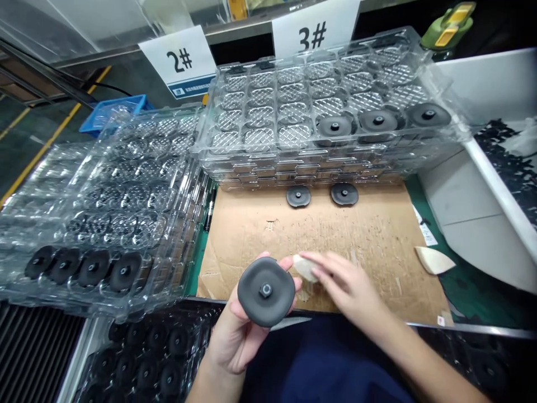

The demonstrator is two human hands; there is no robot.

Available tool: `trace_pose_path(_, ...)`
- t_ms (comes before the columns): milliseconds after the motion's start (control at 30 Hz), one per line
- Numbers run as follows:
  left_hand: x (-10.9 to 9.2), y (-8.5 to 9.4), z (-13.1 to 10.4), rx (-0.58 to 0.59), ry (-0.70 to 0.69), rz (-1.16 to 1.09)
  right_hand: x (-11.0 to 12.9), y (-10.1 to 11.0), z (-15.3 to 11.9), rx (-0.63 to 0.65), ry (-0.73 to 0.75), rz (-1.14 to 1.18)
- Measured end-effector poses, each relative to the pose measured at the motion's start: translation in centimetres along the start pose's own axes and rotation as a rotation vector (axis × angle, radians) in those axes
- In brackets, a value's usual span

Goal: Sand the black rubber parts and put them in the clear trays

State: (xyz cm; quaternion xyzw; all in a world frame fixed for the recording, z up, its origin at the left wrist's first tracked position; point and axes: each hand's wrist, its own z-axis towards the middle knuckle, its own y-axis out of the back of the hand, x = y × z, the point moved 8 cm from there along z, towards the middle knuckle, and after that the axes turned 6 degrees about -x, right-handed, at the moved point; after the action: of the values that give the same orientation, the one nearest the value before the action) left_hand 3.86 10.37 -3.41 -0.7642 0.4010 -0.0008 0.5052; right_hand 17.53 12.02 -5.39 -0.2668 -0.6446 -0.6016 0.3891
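Note:
A black, rounded-square disc with a small raised hub (265, 305) faces up in my left hand (239, 341), whose fingers and thumb hold it by the rim. Just right of the disc, my right hand (346, 280) pinches a small cream-coloured pad (305, 268) between thumb and fingers. The pad's edge is close to the disc's rim; I cannot tell whether they touch. Two similar black discs lie farther back on the cardboard sheet (243, 235), one left (298, 196) and one right (344, 193).
Behind the cardboard stands a stack of clear compartment trays (293, 159), three black discs in its front row. Another clear tray stack (138, 235) is at left. A cream wedge (434, 260) lies at right, near a white bin (499, 184). A blue crate (113, 112) sits beyond.

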Motion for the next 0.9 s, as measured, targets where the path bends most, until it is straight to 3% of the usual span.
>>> trace_pose_path(100,0.3,0.1,0.1,0.028,0.010,-0.011,-1.6,-2.1,-1.5,0.072,0.031,-0.051)
trace_pose_path(200,0.6,-0.3,0.2,0.061,0.014,0.010,-0.9,0.1,-0.8,-0.016,-0.014,-0.052)
trace_pose_path(267,0.8,-0.6,0.2,0.065,0.005,0.027,1.5,3.1,0.0,-0.149,-0.004,-0.034)
trace_pose_path(333,0.9,-0.7,0.2,0.056,-0.030,0.031,5.7,5.2,0.4,-0.232,0.159,-0.013)
trace_pose_path(400,0.8,-0.4,0.1,0.024,-0.079,0.042,9.9,5.4,0.2,-0.217,0.385,-0.013)
trace_pose_path(467,0.4,0.4,-0.1,-0.050,-0.143,0.096,11.7,4.6,0.0,-0.167,0.447,-0.042)
trace_pose_path(567,-0.8,1.7,-0.7,-0.152,-0.232,0.192,11.1,3.7,-0.1,-0.033,0.292,-0.041)
trace_pose_path(667,-1.5,1.7,-1.1,-0.138,-0.258,0.180,10.6,3.0,-1.3,0.274,0.234,0.156)
trace_pose_path(733,-1.9,1.2,-1.1,-0.108,-0.280,0.163,10.1,3.2,-2.1,0.395,0.194,0.299)
trace_pose_path(800,-2.1,0.6,-0.9,-0.079,-0.307,0.167,8.7,3.7,-2.2,0.347,0.109,0.345)
trace_pose_path(900,-1.9,-0.1,-0.4,-0.057,-0.291,0.186,5.9,5.0,-2.0,0.110,-0.036,0.312)
